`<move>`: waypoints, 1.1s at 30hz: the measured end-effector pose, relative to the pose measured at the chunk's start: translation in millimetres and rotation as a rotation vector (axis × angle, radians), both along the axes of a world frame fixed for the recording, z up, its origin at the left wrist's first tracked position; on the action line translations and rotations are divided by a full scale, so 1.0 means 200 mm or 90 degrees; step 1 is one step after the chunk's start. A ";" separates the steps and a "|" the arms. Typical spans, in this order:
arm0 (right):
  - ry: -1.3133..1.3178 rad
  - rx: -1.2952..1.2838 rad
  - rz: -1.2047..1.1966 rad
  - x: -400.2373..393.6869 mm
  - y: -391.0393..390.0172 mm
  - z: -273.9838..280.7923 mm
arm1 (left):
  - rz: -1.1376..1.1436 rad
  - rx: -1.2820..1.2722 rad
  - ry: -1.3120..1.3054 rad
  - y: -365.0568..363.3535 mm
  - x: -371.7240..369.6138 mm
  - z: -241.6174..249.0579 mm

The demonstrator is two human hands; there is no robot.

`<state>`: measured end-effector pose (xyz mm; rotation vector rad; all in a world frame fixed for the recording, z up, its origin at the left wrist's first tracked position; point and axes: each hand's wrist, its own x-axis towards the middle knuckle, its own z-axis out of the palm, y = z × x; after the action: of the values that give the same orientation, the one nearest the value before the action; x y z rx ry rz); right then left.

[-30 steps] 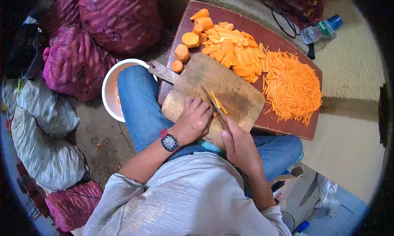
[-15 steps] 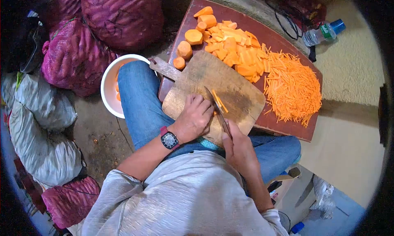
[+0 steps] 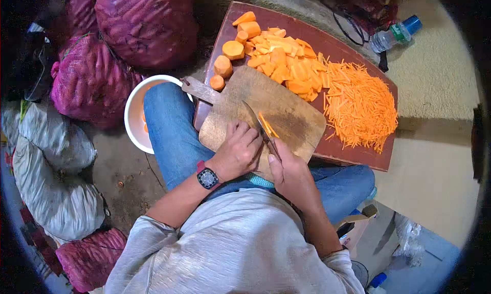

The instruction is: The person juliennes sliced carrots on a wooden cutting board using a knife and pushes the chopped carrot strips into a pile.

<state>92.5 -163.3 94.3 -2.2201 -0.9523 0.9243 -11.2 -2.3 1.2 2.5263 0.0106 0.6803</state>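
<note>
Right hand [image 3: 291, 173] grips the kitchen knife [image 3: 250, 109] by its handle, thumb along the near side. Blade lies across the middle of the wooden cutting board [image 3: 245, 89], tip toward the surface's far left corner. Left hand [image 3: 238, 153] — fingers curled and pressed down on the board, right beside the blade; can't tell what's under them, they hide it. Smartwatch [image 3: 207, 178] on that wrist.

Thin carrot sticks [image 3: 268, 125] sit on the board just right of the blade. Board overlaps the near left part of the red-brown surface [image 3: 353, 156], its near end over the person's lap; its handle sticks out past the surface's left edge.

Carrot chunks [image 3: 233, 50] line the left edge from the far left corner down to the board. Next to them, carrot slices [image 3: 299, 71] in a heap along the far edge. Carrot shreds [image 3: 360, 107] piled at the right end. Plastic bottle [image 3: 391, 36] outside the far edge. White tub [image 3: 134, 107] off the left edge — partly behind the left knee, orange pieces inside.
</note>
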 end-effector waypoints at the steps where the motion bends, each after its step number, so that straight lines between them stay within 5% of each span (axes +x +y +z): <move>1: -0.018 0.046 0.009 0.00 -0.01 -0.02 | 0.007 0.005 0.007 -0.01 -0.01 0.00; 11: -0.029 0.057 -0.079 0.01 -0.21 0.05 | 0.061 -0.016 0.006 -0.01 0.02 -0.02; 17: 0.054 0.068 0.010 -0.04 -0.20 0.03 | 0.282 -0.302 -0.100 0.07 0.05 0.03; 25: -0.040 0.130 -0.064 0.03 -0.33 -0.06 | 0.173 -0.097 -0.030 0.05 0.07 -0.05; 27: -0.191 0.101 -0.120 0.15 -0.43 -0.09 | 0.159 -0.078 -0.037 0.05 0.08 -0.06; 33: -0.296 0.041 -0.286 0.63 -0.61 -0.05 | 0.162 -0.059 -0.010 0.05 0.09 -0.04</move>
<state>219.4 -284.8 84.5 -2.4933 -0.6078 0.1763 5.9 7.5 -6.5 2.4538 0.3561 0.7786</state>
